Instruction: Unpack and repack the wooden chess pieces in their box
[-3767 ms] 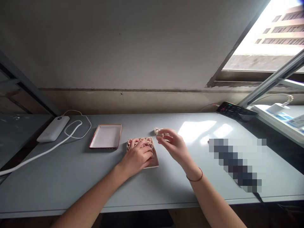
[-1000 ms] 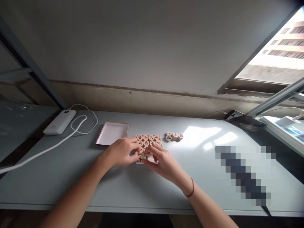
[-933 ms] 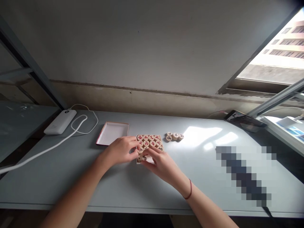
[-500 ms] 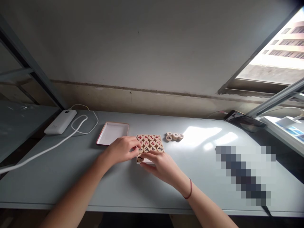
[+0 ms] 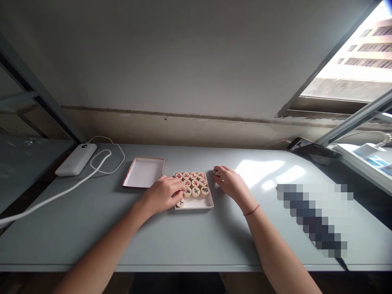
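A shallow white box [image 5: 199,203] on the desk holds rows of round wooden Chinese chess pieces [image 5: 195,183], red-marked at the back and black-marked nearer me. One piece [image 5: 180,203] lies alone in its front left corner. My left hand [image 5: 163,194] lies over the box's left edge, fingers curled and thumb close to the index finger above the pieces; what they grip is hidden. Right of the box, my right hand [image 5: 231,181] curls around loose chess pieces [image 5: 217,173], which its fingers mostly cover.
The box lid [image 5: 144,172] lies inside up, left of the box. A white power bank [image 5: 76,160] with a white cable [image 5: 61,198] is at the far left. A phone [image 5: 314,150] leans at the back right. A blurred dark object [image 5: 312,220] lies on the desk's right side.
My right hand has moved from the box's front row rightward and back to the loose pieces, uncovering the box's front right. My left hand has stayed at the left edge, shifting slightly.
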`<state>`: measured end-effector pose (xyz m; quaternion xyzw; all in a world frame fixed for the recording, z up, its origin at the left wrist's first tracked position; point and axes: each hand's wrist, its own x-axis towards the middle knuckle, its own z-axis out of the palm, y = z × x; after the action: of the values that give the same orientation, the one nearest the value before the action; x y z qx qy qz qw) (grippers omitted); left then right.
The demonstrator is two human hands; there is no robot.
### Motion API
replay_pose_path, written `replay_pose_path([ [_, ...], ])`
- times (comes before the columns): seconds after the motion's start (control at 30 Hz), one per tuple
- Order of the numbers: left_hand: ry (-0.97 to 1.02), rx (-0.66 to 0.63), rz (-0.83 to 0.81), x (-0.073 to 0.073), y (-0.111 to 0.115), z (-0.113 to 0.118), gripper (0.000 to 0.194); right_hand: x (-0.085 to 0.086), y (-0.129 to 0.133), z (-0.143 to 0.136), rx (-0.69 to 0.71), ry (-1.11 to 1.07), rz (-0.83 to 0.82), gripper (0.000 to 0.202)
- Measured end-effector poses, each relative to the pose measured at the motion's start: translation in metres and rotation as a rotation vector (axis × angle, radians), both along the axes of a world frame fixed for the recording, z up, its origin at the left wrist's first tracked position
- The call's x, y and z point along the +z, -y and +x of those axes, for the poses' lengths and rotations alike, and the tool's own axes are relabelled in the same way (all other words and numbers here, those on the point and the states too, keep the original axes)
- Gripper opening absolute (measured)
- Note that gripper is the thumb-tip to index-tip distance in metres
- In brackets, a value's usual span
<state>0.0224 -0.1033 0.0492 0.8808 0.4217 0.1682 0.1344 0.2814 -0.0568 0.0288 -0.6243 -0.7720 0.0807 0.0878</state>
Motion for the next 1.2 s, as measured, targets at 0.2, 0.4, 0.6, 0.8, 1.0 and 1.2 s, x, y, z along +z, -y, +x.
replay_pose_path([
  [0.2, 0.014, -0.001, 0.01, -0.003, -0.001, 0.0, 0.02, 0.0, 0.001, -0.003, 0.06, -0.043, 0.023, 0.023],
  [0.4, 0.018, -0.009, 0.018, -0.003, -0.001, 0.001, 0.02, 0.002, 0.009, -0.007, 0.067, -0.164, -0.065, 0.036],
  [0.6, 0.014, -0.011, 0.016, -0.003, 0.0, 0.001, 0.021, -0.002, 0.009, 0.001, 0.092, -0.281, -0.118, 0.024],
  [0.8, 0.016, -0.014, 0.009, -0.004, 0.0, 0.0, 0.02, -0.001, 0.008, 0.008, 0.101, -0.396, -0.164, 0.023],
  [1.0, 0.045, 0.016, 0.027, -0.003, 0.003, 0.004, 0.019, 0.017, 0.016, 0.002, 0.031, -0.647, -0.276, 0.028],
  [1.2, 0.306, 0.078, 0.04, -0.005, 0.011, 0.018, 0.04, 0.032, 0.035, -0.028, 0.146, -1.129, -0.533, 0.037],
])
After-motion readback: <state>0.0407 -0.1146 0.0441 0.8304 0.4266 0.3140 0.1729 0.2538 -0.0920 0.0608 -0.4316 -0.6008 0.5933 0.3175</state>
